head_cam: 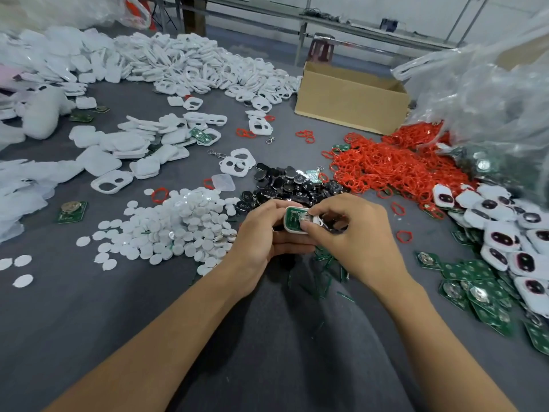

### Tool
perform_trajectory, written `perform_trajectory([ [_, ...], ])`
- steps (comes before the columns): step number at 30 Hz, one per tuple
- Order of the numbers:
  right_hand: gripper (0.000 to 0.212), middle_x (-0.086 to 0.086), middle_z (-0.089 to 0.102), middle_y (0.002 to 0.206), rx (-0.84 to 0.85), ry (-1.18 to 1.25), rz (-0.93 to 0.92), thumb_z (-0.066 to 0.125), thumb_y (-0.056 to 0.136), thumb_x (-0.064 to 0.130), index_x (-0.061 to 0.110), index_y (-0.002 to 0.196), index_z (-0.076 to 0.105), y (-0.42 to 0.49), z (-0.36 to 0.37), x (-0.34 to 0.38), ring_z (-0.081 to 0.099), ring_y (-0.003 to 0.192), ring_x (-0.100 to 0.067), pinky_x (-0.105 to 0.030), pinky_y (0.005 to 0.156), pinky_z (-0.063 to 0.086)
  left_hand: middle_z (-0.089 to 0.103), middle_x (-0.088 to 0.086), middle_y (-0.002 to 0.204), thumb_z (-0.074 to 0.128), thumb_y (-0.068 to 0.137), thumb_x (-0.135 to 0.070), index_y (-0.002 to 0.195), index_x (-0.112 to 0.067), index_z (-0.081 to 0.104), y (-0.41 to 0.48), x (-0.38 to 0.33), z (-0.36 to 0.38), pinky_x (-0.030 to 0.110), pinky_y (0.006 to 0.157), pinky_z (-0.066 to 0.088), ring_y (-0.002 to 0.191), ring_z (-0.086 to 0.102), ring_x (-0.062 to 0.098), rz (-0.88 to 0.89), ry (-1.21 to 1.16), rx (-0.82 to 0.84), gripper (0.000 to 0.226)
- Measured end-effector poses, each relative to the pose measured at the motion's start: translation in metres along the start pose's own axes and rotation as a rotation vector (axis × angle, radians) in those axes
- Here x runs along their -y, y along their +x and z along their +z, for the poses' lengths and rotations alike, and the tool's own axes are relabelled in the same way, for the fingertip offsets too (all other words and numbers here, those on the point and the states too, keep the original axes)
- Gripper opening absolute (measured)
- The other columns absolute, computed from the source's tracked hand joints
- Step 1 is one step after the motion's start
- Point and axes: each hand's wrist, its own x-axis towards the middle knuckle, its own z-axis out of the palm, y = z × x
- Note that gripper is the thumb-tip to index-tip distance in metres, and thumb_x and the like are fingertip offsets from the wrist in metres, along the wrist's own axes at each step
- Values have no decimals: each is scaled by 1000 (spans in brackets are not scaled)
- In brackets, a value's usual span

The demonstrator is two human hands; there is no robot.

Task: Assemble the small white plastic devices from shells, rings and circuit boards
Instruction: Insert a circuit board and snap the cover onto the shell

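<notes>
The person holds one small white shell (292, 230) with both hands, low in the middle of the view, over the grey worktop (74, 322). The shell has its open side turned up toward the camera, and a green circuit board (292, 218) sits inside it. The long axis of the shell runs from left to right, and the right end stands slightly lower in the picture than the left end. The left hand (264, 236) has a closed grip on the shell: the fingers are curled under it and the thumb lies on its left edge. The right hand (353, 233) also has a closed grip, with the thumb and the first finger pinching the right end of the shell. A small shiny part shows between these fingers, but it is too small to tell what it is.

Just behind the hands lies a heap of dark shiny round pieces (285, 181). To the left of the hands is a heap of white discs (184, 221), and one single green board (72, 212) lies apart, farther left. To the right, behind the hands, is a big heap of red rings (386, 168). Near the right edge lie white devices (505, 239) with dark windows and, in front of them, a heap of green boards (475, 281). A large pile of white shells (190, 63) fills the far left side of the worktop. A brown cardboard box (350, 102) stands open at the far side, beside a clear plastic bag (490, 90).
</notes>
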Motion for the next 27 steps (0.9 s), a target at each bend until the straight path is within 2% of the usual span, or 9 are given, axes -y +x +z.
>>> perform_trajectory([
  [5, 9, 9, 67, 83, -11, -35, 16, 75, 77, 24, 19, 84, 73, -1, 1, 4, 60, 72, -14, -38, 69, 51, 73, 12, 75, 39, 99, -5, 94, -6, 64, 0, 0, 0, 32, 56, 58, 62, 72, 27, -4, -5, -8, 26],
  [15, 13, 9, 68, 88, 18, -88, 39, 73, 79, 29, 22, 91, 73, -2, 0, 6, 61, 77, -16, -38, 71, 51, 74, 12, 78, 36, 100, -5, 97, -6, 64, -1, -1, 0, 32, 58, 59, 64, 72, 27, -6, 2, -4, 28],
  [27, 10, 10, 68, 87, 9, -110, 55, 72, 79, 30, 25, 87, 72, -2, -1, 9, 62, 75, -16, -38, 69, 52, 74, 13, 79, 38, 99, -5, 97, -6, 64, 0, 0, -1, 33, 58, 59, 66, 72, 27, -1, -2, -8, 26],
])
